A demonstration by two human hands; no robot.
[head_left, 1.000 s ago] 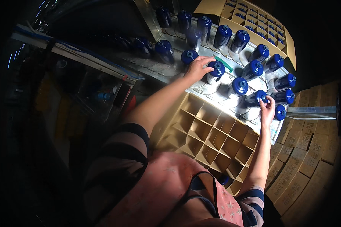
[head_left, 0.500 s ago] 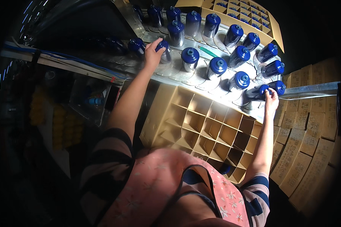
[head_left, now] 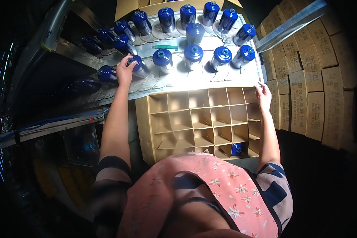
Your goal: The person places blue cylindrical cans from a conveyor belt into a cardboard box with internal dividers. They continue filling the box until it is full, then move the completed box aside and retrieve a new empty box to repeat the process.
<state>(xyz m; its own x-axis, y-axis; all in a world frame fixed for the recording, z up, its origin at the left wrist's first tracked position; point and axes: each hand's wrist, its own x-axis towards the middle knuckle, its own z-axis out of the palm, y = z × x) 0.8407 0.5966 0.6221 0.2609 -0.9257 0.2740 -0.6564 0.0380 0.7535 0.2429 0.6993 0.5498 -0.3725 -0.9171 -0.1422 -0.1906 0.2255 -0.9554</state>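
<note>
My left hand [head_left: 125, 71] reaches far forward and closes around a clear bottle with a blue cap [head_left: 138, 64] on the lit metal surface [head_left: 194, 79]. Several more blue-capped bottles [head_left: 194, 52] stand in rows beyond it. My right hand [head_left: 263, 93] rests with spread fingers on the far right corner of an open cardboard box with divider cells [head_left: 146, 119], holding nothing. One blue-capped bottle [head_left: 237, 149] sits in a near right cell of the box. The other cells look empty.
Stacks of flat cardboard [head_left: 313, 87] fill the right side. A metal bar [head_left: 293, 23] slants across the upper right. A green strip [head_left: 165, 47] lies among the bottles. Another divided box [head_left: 125, 8] stands at the far end. Dark machinery and cables [head_left: 47, 123] lie to the left.
My right hand has left the bottles at the right and come down to the box's corner. My left hand stays out on a bottle at the left end of the rows.
</note>
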